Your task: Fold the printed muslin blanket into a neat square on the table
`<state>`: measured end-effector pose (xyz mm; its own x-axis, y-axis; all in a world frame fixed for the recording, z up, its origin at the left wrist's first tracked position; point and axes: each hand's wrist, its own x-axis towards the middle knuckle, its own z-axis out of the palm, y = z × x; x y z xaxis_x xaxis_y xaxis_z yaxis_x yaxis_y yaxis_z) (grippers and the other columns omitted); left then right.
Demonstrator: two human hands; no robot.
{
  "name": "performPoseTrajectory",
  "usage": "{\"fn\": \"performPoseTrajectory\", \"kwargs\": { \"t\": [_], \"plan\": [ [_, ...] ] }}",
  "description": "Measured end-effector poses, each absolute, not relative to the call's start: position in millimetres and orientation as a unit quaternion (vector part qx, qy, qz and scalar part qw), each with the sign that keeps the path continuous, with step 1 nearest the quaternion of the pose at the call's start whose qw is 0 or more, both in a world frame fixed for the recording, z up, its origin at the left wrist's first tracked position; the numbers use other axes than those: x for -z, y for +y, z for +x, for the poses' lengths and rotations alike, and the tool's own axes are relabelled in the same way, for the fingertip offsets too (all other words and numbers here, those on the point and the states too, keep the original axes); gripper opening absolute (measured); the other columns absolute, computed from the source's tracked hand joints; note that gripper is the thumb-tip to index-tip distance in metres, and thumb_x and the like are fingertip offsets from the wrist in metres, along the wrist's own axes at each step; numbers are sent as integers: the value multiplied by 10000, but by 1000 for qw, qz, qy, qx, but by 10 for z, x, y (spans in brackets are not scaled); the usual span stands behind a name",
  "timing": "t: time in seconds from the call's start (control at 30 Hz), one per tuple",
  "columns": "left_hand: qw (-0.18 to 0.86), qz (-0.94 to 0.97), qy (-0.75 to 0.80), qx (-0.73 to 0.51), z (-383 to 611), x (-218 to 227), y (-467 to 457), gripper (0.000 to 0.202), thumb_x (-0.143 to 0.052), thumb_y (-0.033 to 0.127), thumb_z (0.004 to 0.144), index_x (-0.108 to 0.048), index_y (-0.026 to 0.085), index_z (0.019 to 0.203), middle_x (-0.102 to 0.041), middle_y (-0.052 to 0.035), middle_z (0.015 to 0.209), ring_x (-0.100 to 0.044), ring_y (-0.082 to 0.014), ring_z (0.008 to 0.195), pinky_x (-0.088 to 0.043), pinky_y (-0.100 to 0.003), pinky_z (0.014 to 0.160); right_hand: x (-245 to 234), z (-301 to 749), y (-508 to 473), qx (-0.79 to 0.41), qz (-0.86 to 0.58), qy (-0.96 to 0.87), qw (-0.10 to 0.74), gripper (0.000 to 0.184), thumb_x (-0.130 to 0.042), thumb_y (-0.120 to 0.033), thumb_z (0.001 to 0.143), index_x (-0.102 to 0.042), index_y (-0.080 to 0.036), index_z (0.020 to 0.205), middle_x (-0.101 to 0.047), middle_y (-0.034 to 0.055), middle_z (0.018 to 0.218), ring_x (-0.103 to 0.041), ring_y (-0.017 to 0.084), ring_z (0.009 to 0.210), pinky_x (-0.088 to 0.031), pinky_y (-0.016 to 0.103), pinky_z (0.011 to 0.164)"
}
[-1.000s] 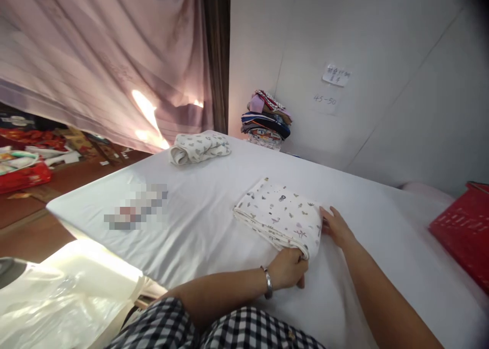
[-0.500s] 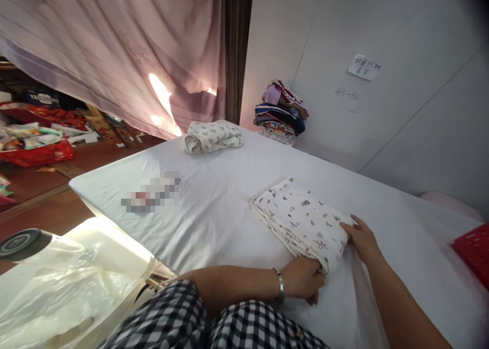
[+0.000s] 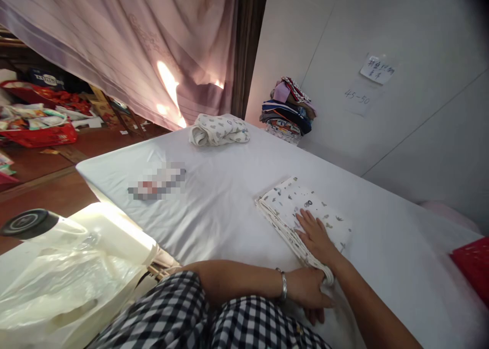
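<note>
Cloth (image 3: pixel 287 198), one, folded: white, small printed motifs, layered edge to the left; lying flat on the sheet (image 3: pixel 217 196), right of centre, under the right hand

Right hand (image 3: pixel 315 237), one: palm down on top of the cloth, fingers extended and slightly spread, holding nothing between them

Left hand (image 3: pixel 307 288), one: at the near corner of the cloth, touching it, fingers curled, partly hidden; cannot tell whether they grip the fabric; silver bracelet (image 3: pixel 283 284) at wrist

Bundle (image 3: pixel 219 130), one: white, printed, loosely rolled, at the far edge of the sheet, well apart from the cloth

Blurred item (image 3: pixel 156 182), one: on the sheet, left side, pixelated, kind unclear

Clothes (image 3: pixel 288 109), one stack: mixed colours, against the wall (image 3: pixel 324 84)

Red container (image 3: pixel 473 265), one: right edge of view, partly cut off
</note>
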<state>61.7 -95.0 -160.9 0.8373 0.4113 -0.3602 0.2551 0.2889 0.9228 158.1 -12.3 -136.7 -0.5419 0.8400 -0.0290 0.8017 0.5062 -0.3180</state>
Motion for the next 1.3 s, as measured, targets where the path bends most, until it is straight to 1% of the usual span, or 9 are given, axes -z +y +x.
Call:
{"fn": "performPoseTrajectory", "kwargs": {
  "t": [0.13,0.3,0.4,0.5,0.6,0.67,0.8,1.13,1.3],
  "plan": [
    [762,584,279,-30,596,1519,-965,200,-490,200,769,-375,151,926,-538,31,488,-545,-160,382,-468,-286,409,1366,1602,-81,-189,-484,-854,42,562,-289,-514,875,-315,-246,1368,-190,32,1461,-99,205,1350,-76,468,1088],
    [783,560,269,-23,408,1339,-1035,550,-528,241,776,-249,117,1234,-539,49,504,-538,-161,383,-464,-296,421,1271,1766,-62,-182,-504,-840,82,546,-273,-506,881,-370,-231,1343,-205,33,1457,-109,195,1350,-108,444,1089],
    [745,605,275,-59,90,1170,-961,484,-506,311,793,-380,158,1235,-565,32,532,-553,-142,428,-463,-266,472,1341,1859,-99,-133,-526,-837,73,521,-320,-495,872,-389,-251,1327,-213,27,1454,-105,211,1350,-70,486,1079],
    [570,680,411,-209,-360,978,-706,311,-421,378,833,-604,191,1000,-624,-6,637,-575,-119,540,-454,-236,567,1423,1906,-126,-140,-531,-831,89,508,-349,-485,866,-411,-249,1312,-250,33,1442,-151,216,1342,-91,493,1074],
    [277,672,605,-325,-795,892,-383,284,-411,373,841,-634,216,922,-656,-25,849,-581,-141,764,-422,-252,691,1427,1926,-149,-155,-533,-812,179,472,-360,-460,865,-480,-228,1259,-348,48,1400,-230,211,1319,-135,470,1079],
    [195,661,655,-310,-993,937,-226,306,-437,439,823,-629,205,866,-634,-35,901,-570,-156,797,-407,-259,674,1405,1958,-192,-150,-552,-776,266,458,-385,-453,852,-532,-203,1207,-425,63,1350,-291,211,1292,-180,440,1079],
    [180,662,682,-254,-1102,1136,-119,328,-489,505,774,-597,195,795,-604,-33,863,-557,-165,755,-386,-265,612,1403,2081,-385,-176,-628,-672,350,481,-441,-480,812,-536,-206,1195,-391,40,1374,-303,218,1283,-231,398,1072],
    [207,620,718,-239,-1112,1205,14,186,-462,348,796,-568,200,760,-614,-21,811,-547,-157,726,-358,-266,601,1545,2179,-855,-276,-723,-513,371,615,-530,-561,708,-495,-243,1234,-371,9,1388,-370,242,1240,-288,335,1042],
    [200,623,716,-243,-1151,1252,26,223,-453,348,789,-580,191,884,-610,-52,968,-556,-175,861,-384,-265,692,1553,2179,-875,-339,-722,-456,395,690,-562,-559,702,-412,-253,1302,-432,38,1346,-446,252,1185,-405,340,968]
  ]
}}
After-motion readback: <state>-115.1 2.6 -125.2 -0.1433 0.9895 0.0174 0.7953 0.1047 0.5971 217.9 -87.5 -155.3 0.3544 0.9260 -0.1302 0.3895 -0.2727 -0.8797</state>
